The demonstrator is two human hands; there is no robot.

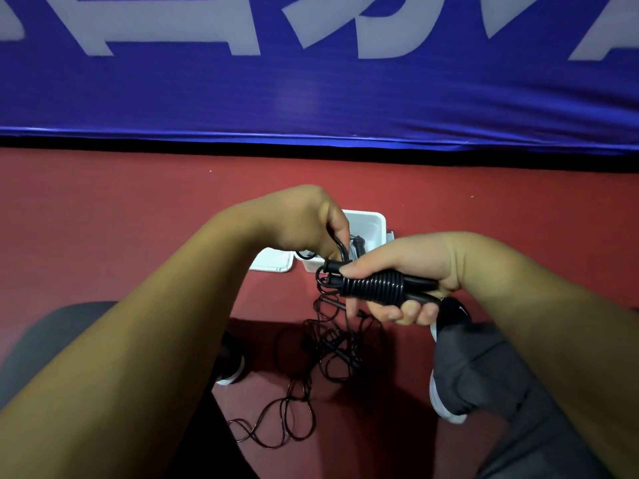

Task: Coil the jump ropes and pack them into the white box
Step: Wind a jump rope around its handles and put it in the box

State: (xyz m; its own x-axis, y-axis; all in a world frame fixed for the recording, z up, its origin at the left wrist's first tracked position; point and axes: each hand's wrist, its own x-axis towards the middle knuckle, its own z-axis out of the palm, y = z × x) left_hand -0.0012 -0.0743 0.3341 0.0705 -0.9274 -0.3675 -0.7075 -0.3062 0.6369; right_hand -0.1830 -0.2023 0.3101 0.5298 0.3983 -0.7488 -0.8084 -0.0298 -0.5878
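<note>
Jump rope (377,283) in hand: one, held in the air over the red floor (103,219), not yet in the box. Left hand (311,223) is curled and pinches the cord just left of the handles, probably to keep it taut for the next turn. Lid (273,262), one, lies flat on the floor touching the box's left side, off so the box is open for packing. White box (373,223), one, sits just beyond the hands. One dark coiled rope (358,245) seems to lie inside, partly hidden. Loose cord (328,344) hangs in a tangle down to the floor, so there's plenty left to wind. Handles (420,284), two, lie side by side with tight turns wrapped round them. Right hand (415,264) is clamped round both, using them as a spool.
</note>
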